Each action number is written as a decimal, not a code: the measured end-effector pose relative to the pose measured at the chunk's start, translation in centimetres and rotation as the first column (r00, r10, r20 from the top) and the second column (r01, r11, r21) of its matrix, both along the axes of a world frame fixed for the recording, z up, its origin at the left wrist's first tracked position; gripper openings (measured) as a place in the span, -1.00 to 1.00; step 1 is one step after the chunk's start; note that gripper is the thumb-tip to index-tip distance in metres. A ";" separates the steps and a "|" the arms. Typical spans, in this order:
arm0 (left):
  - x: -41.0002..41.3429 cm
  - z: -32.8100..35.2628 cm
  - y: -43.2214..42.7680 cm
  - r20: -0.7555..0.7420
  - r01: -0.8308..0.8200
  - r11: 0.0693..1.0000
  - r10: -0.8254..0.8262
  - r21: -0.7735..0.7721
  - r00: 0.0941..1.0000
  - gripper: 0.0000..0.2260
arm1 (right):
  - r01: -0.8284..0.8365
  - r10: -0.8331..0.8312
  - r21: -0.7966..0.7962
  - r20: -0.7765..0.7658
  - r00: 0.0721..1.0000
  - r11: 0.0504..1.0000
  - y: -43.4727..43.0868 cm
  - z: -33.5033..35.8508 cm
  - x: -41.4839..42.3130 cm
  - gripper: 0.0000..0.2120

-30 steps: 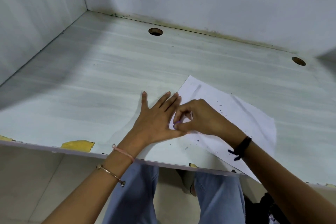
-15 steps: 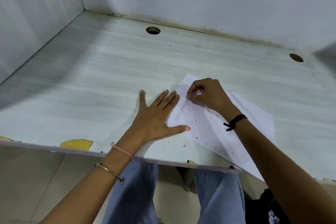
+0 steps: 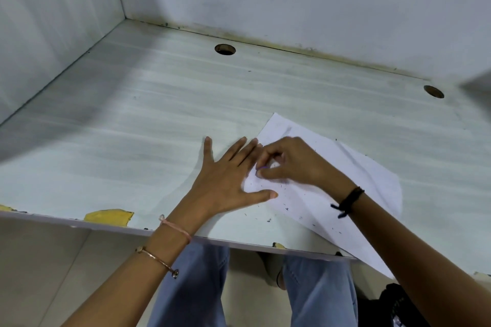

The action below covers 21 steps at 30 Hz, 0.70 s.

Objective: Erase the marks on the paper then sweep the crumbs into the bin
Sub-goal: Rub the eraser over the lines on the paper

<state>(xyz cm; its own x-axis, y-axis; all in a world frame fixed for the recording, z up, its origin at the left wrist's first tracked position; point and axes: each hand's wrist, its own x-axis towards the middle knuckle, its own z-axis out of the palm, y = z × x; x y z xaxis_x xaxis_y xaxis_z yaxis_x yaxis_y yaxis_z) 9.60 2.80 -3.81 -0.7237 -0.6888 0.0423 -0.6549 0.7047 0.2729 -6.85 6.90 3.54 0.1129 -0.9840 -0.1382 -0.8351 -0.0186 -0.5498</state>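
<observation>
Pinching a purple eraser [image 3: 263,167] in our right grip [image 3: 295,163], we pin the paper [image 3: 372,180] — near right on the counter [image 3: 159,114] — under the flat left grip [image 3: 225,180]; a hard stroke could crumple it or scatter crumbs [image 3: 287,208] floorward.

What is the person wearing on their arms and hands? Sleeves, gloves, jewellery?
No sleeves or gloves; forearms bare. By the left hand, a pink thread band and a thin gold-coloured bangle; by the right hand, a knotted black cord band.
</observation>
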 end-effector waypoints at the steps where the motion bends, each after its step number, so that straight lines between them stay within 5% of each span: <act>1: 0.0 0.0 0.0 0.006 -0.005 1.000 0.005 -0.005 1.000 -0.12 | 0.066 -0.066 -0.049 0.003 0.998 0.997 -0.8 -0.2 -0.9 -0.97; 4: 0.0 -0.1 0.1 0.019 -0.016 1.000 0.017 -0.016 1.000 -0.11 | 0.247 -0.243 -0.173 0.047 0.969 0.953 -2.3 -0.2 -2.4 -0.97; 9: 0.0 0.0 0.0 -0.003 0.000 1.000 0.000 0.003 1.000 -0.13 | -0.002 0.002 0.020 -0.003 1.000 1.000 0.0 -0.3 -0.2 -0.98; 13: 0.0 -0.1 0.1 0.022 -0.016 1.000 0.016 -0.025 1.000 -0.11 | 0.276 -0.277 -0.156 0.015 0.961 0.949 -2.8 0.0 -2.8 -0.98; 18: 0.0 -0.1 0.1 -0.011 -0.003 1.000 0.003 -0.004 1.000 -0.13 | 0.057 -0.057 0.043 0.011 0.998 0.997 -0.6 -0.4 -0.2 -0.97; 21: 0.0 -0.1 0.0 0.012 -0.014 1.000 0.014 -0.018 1.000 -0.12 | 0.227 -0.226 -0.077 0.014 0.974 0.971 -2.2 -0.6 -2.5 -0.96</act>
